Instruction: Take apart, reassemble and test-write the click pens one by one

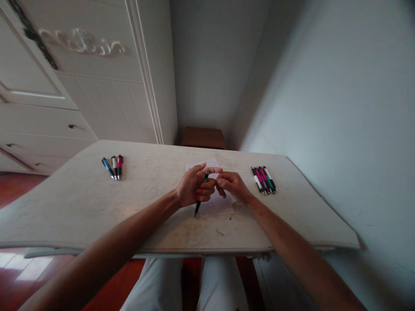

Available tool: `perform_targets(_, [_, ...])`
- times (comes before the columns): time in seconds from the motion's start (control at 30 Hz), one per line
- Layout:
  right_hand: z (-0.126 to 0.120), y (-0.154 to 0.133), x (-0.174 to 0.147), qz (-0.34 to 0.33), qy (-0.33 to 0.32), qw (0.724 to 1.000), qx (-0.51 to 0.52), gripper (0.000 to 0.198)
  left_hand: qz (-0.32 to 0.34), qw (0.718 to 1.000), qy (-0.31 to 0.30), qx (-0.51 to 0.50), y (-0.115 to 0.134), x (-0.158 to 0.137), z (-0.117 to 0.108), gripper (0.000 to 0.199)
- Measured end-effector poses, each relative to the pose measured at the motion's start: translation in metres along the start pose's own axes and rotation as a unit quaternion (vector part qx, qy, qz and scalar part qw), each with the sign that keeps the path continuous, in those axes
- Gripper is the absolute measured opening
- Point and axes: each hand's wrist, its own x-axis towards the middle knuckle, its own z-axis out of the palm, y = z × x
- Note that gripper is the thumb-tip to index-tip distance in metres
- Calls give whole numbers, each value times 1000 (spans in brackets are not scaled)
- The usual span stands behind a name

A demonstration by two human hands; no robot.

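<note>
My left hand point(194, 186) is closed around a dark pen point(197, 209), with the thumb and index finger extended. A bit of green shows on the pen's upper part, and its lower end slants down toward the near side. Opposite it, my right hand point(236, 186) pinches its fingers together at the tip of the left index finger; whatever may be between them is too small to make out. Under both hands lies white paper point(220, 206) with faint writing, partly covered by them.
Three pens point(114, 167), blue, white and pink, lie at the left of the white table point(145, 185). Several pens point(264, 179) lie side by side at the right. Small dark specks sit near the front edge. A white cabinet point(123, 95) and a wall point(340, 121) flank the table.
</note>
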Motion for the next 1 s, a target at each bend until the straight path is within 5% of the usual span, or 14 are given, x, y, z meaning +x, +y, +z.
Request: perform_targets(1.0, [2,4,-3,-28,7,999,-46,42,2,999,1,-39,-4,2,-1,37])
